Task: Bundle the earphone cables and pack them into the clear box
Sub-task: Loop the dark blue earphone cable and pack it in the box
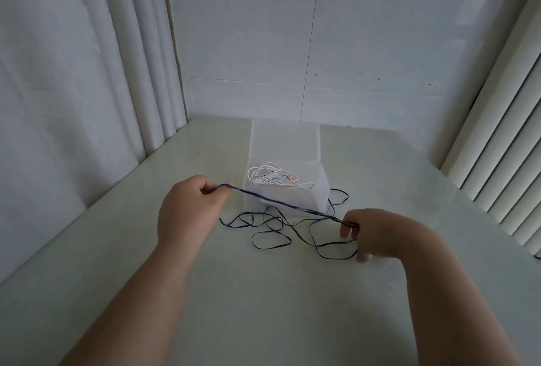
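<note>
A dark cable (281, 204) is pinched taut between the left hand (187, 213) and the right hand (377, 233), its loose loops lying on the table (263, 292). Behind it, pale cables (272, 176) are held in the open clear box (310, 198).

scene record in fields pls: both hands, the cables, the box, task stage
left hand: grips one end of the taut strands of the dark cable
right hand: pinches the other end
dark cable: partly stretched between the hands, the rest in loose loops on the table
clear box: behind the cable, lid open and upright
white cables: inside the box
stage: dark cable not yet bundled or packed
</note>
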